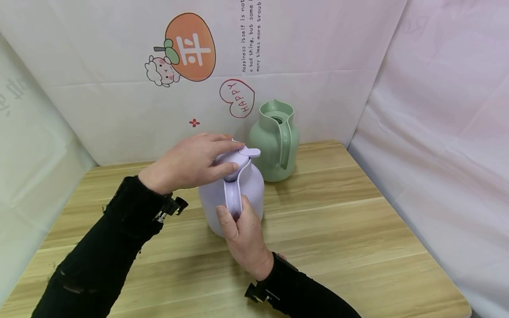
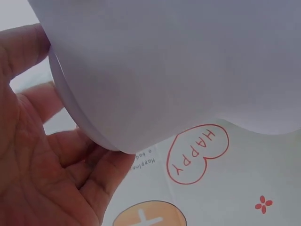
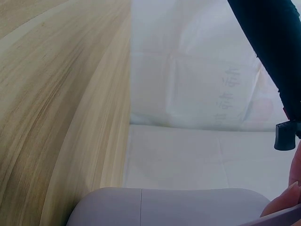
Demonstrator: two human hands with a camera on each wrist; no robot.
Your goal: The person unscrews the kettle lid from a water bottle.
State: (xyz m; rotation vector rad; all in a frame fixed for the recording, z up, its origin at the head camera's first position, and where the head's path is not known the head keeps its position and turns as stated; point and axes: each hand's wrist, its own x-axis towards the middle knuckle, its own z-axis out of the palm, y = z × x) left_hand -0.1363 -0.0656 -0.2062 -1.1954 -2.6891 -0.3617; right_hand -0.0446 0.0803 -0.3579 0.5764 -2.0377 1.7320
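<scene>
A lavender jug (image 1: 210, 207) stands upright on the wooden table, its handle (image 1: 232, 194) facing me. My left hand (image 1: 191, 163) comes over the top from the left and holds the lid (image 1: 234, 157), thumb on the near side and fingers across it. In the left wrist view that hand's fingers (image 2: 106, 174) bend round the rim. Lower down, my right hand (image 1: 248, 240) grips the handle, thumb along its left side. The right wrist view shows the jug's side (image 3: 178, 207) along the bottom, with fingertips at the corner.
Just behind and to the right stands a green jug (image 1: 266, 145), lidless, with an opening inside its rim. A printed white cloth (image 1: 119, 110) hangs behind the wooden table (image 1: 338, 247), and more cloth hangs at both sides.
</scene>
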